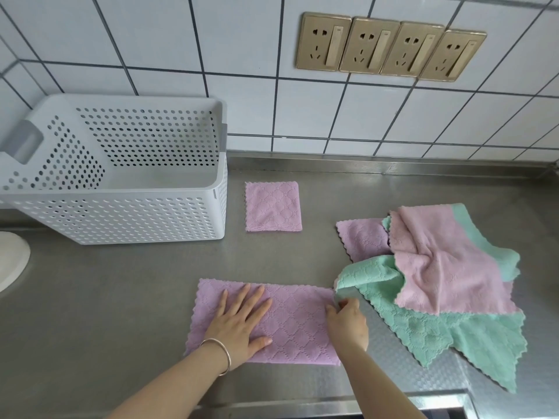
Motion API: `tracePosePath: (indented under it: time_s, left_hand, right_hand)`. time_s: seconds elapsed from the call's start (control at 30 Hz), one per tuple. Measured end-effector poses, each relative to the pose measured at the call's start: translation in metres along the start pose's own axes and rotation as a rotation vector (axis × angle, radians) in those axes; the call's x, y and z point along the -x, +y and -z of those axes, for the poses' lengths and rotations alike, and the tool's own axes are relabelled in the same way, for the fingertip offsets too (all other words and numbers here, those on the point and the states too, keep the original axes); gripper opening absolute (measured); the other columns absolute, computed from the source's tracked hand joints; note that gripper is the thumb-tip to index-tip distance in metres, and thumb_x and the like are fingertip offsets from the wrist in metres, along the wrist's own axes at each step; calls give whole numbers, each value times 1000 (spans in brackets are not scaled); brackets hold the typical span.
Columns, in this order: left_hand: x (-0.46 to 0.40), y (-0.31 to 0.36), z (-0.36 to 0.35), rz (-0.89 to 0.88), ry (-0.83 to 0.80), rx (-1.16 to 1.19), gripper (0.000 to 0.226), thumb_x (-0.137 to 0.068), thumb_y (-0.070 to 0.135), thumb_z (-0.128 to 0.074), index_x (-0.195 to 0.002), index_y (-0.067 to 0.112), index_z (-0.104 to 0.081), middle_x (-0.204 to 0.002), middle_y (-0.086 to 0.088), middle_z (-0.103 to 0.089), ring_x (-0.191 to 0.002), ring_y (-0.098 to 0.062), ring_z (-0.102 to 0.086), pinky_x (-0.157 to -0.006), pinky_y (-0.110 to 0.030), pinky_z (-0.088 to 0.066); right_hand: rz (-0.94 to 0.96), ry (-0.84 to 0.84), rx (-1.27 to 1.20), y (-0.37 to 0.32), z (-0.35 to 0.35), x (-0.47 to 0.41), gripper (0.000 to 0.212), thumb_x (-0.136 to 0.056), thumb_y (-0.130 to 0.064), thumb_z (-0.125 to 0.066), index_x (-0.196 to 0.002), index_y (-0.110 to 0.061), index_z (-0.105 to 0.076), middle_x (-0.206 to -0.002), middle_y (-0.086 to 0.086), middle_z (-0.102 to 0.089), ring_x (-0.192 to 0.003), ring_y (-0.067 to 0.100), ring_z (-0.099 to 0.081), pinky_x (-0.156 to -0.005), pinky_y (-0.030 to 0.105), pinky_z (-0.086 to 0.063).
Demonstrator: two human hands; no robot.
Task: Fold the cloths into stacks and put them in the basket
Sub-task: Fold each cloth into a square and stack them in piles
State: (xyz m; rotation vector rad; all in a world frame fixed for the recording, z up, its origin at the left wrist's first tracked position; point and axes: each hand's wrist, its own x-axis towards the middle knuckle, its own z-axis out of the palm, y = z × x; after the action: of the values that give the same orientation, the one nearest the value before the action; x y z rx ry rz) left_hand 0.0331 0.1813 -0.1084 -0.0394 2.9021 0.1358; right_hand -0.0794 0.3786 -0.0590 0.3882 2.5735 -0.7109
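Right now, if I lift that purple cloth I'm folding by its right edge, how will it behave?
Probably floppy: the purple cloth looks soft like the rumpled pile, so it should drape. Likely light. The left hand lies flat on it while the right hand pinches its edge; released, it may slide on the steel counter.

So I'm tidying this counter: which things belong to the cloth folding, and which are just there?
Job: purple cloth under left hand, its edge pinched by right hand; folded purple square; unfolded pile; basket.
Just there: wall sockets; white object at left edge.
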Motion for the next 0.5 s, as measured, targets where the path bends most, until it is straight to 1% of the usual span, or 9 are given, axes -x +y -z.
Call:
tracePosePath:
  time_s: [0.1, 0.17, 0.23, 0.3, 0.37, 0.4, 0.43, 0.47, 0.5]
  left_hand:
    - [1, 1, 3, 0, -7, -11, 86, -76, 71, -30, -147, 30, -4, -157, 5, 11, -146, -21, 12, -107, -55, -8]
    - [7, -3, 2, 22, -51, 1, 87, -75, 72, -32, -147, 31, -6, -158, 5, 8, -146, -22, 11, -107, -56, -9]
    - [14, -7, 1, 43, -102, 25, 86, -75, 71, -33, -147, 31, -9, -158, 5, 2, -146, -22, 10, -107, -56, -9]
    - [21, -9, 1, 60, -127, 41, 82, -72, 71, -35, -144, 33, -25, -155, 4, -18, -146, -25, -1, -108, -55, -6]
    - [22, -6, 6, 114, -127, 49, 75, -68, 71, -37, -132, 32, -46, -144, 5, -39, -138, -28, -21, -109, -51, -2]
    - [22, -2, 12, 145, -69, 98, 73, -67, 69, -37, -126, 30, -53, -140, 4, -46, -134, -27, -26, -111, -47, -1]
    - [20, 4, 20, 172, -15, 185, 71, -68, 67, -36, -125, 28, -55, -140, 5, -47, -133, -24, -25, -113, -42, -2]
    - [17, 13, 30, 201, 11, 312, 70, -73, 65, -34, -129, 27, -51, -143, 7, -43, -136, -21, -22, -115, -37, -6]
    - [12, 22, 43, 260, 56, 468, 66, -80, 62, -34, -134, 26, -46, -144, 10, -40, -137, -18, -24, -116, -33, -14]
  right_hand:
    - [-5, -26, 90, 2, -1, 4, 34, -91, -38, -50, -112, -11, -51, -114, 9, -56, -96, 28, -58, -77, 35, -43]
    - [24, -71, 176, 4, -2, 7, 38, -90, -43, -48, -110, -12, -58, -117, 7, -51, -94, 26, -57, -77, 33, -43]
    - [63, -109, 210, 4, -5, 11, 39, -88, -47, -48, -105, -15, -64, -115, 7, -50, -97, 25, -57, -82, 33, -46]
    - [102, -140, 249, 3, -7, 18, 36, -87, -46, -47, -101, -18, -65, -111, 4, -52, -102, 24, -56, -86, 33, -46]
    - [141, -160, 254, 1, -7, 26, 21, -86, -40, -46, -86, -23, -59, -97, 2, -54, -94, 22, -56, -83, 32, -46]
    - [165, -159, 233, -1, -6, 31, 14, -85, -35, -46, -77, -26, -52, -90, 0, -55, -87, 21, -55, -79, 32, -47]
    - [198, -140, 212, -3, -5, 37, 11, -85, -31, -47, -75, -26, -46, -85, -1, -55, -81, 21, -54, -73, 30, -46]
    - [242, -103, 188, -5, -4, 43, 8, -84, -27, -48, -78, -26, -43, -82, -2, -55, -78, 21, -53, -69, 30, -44]
    - [301, -50, 162, -8, -3, 49, 7, -84, -24, -49, -82, -26, -43, -81, -2, -57, -76, 22, -54, -66, 30, -42]
